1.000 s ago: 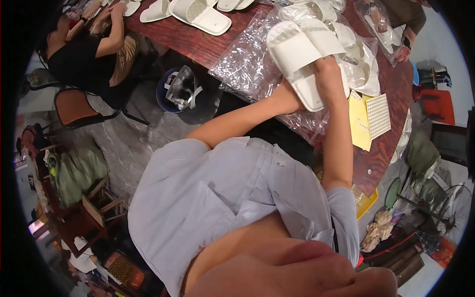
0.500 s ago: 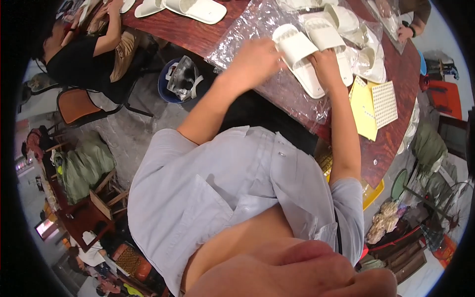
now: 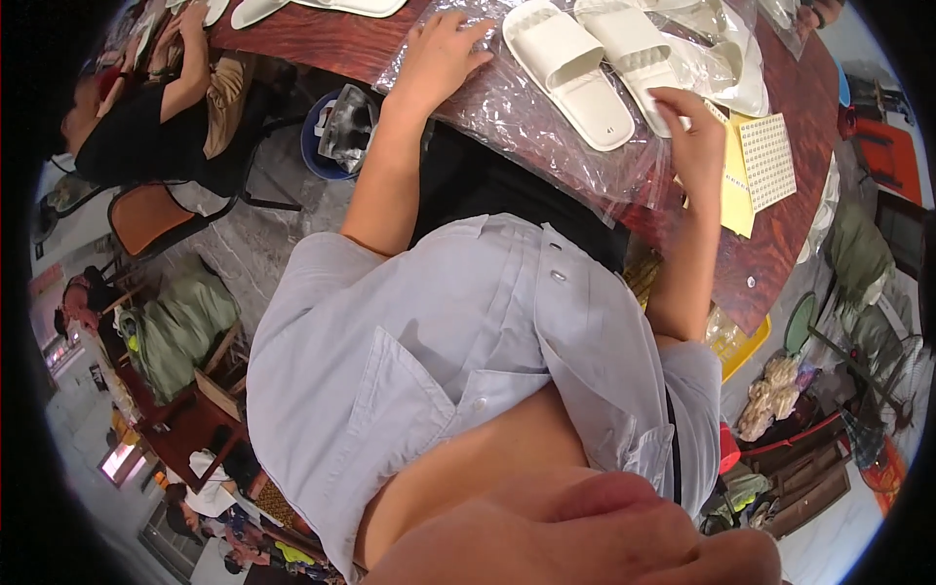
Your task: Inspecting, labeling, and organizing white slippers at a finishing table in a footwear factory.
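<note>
A pair of white open-toed slippers lies on a clear plastic bag (image 3: 507, 119) on the red-brown table (image 3: 322, 37). The left slipper (image 3: 597, 115) has its heel toward me, and the right slipper (image 3: 624, 31) lies beside it. Fingers spread, my left hand (image 3: 439, 66) rests on the bag's left part, apart from the slippers. My right hand (image 3: 697, 141) is by the heel of the right slipper, its fingers bent and apart with nothing seen between them; whether it touches the slipper I cannot tell.
Yellow sheets (image 3: 738, 200) and a sheet of small printed labels (image 3: 770, 161) lie right of my right hand. More bagged slippers (image 3: 746, 88) are behind. A blue bin (image 3: 317, 151) stands on the floor at left. Another person's hand (image 3: 817, 14) shows at the far right.
My left hand has moved left and away from the slippers onto the bag. My right hand has come off the right slipper's strap and back toward its heel. The view has shifted slightly.
</note>
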The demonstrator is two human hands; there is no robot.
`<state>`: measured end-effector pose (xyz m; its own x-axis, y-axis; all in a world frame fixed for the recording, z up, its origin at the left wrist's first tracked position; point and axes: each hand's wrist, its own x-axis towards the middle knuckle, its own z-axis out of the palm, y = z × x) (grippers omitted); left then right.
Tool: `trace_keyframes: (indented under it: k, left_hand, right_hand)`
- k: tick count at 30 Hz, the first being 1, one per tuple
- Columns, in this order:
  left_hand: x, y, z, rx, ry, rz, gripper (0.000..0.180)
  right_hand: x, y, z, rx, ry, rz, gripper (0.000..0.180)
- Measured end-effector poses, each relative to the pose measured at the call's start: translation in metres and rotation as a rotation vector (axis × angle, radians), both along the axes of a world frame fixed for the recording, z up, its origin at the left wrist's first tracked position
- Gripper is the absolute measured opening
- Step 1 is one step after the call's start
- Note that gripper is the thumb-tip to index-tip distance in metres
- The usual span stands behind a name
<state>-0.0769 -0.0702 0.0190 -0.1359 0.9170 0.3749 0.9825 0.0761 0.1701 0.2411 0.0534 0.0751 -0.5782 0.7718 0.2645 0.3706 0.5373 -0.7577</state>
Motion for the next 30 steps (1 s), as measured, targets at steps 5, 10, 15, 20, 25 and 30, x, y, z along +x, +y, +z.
trace_keyframes:
  k: [5,10,15,20,25,30]
  left_hand:
    - [0.025,0.019,0.048,0.069,-0.13,-0.175,0.048]
    - [0.046,0.049,0.049,0.118,-0.148,-0.273,0.047]
    - [0.079,0.074,0.039,-0.009,-0.113,-0.342,0.059]
    - [0.099,0.087,0.035,-0.118,-0.178,-0.297,0.067]
    - [0.1,0.09,-0.004,-0.061,-0.095,-0.218,0.071]
    - [0.1,0.095,-0.006,-0.061,-0.173,-0.241,0.07]
  right_hand:
    - [-0.008,-0.026,-0.029,-0.069,-0.071,0.034,0.02]
    - [0.001,-0.022,-0.042,0.006,-0.143,0.065,0.024]
    - [0.017,-0.024,-0.06,0.113,-0.231,0.083,0.03]
    - [0.01,-0.037,-0.048,0.255,-0.189,0.116,0.025]
    - [0.005,-0.037,-0.038,0.272,-0.165,0.171,0.021]
    - [0.0,-0.031,-0.036,0.159,-0.214,0.15,0.017]
